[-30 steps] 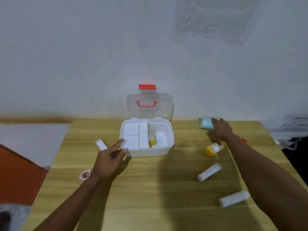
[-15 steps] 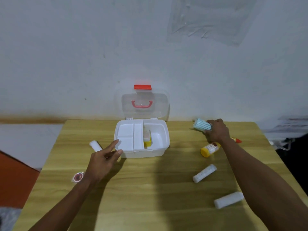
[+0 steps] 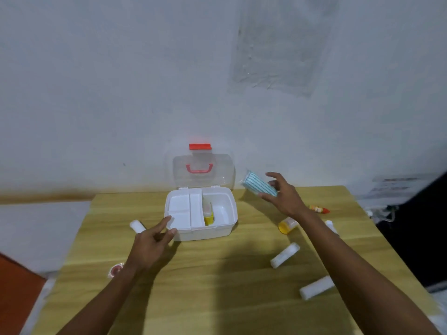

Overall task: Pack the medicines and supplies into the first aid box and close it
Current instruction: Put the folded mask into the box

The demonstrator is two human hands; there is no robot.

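Observation:
The white first aid box [image 3: 208,232] stands open at the table's far middle, its clear lid [image 3: 225,172] with a red handle and latch upright. A white tray fills its left part and a yellow carton [image 3: 208,215] stands inside. My right hand [image 3: 284,198] holds a teal-striped roll [image 3: 258,186] in the air, just right of the box. My left hand [image 3: 151,245] rests at the box's front left corner, fingers apart and touching the rim. Loose on the table lie a yellow-capped bottle [image 3: 286,225], two white rolls [image 3: 285,255] [image 3: 316,287] and another white roll [image 3: 137,226] at the left.
A small red-tipped tube [image 3: 319,209] lies at the far right of the wooden table [image 3: 217,286]. A tape ring [image 3: 115,270] sits by my left wrist. A white piece [image 3: 331,225] peeks out behind my right forearm. The wall stands right behind the box.
My right hand has lifted the teal-striped roll off the table and brought it left toward the box. My left hand has stayed at the box's front left corner.

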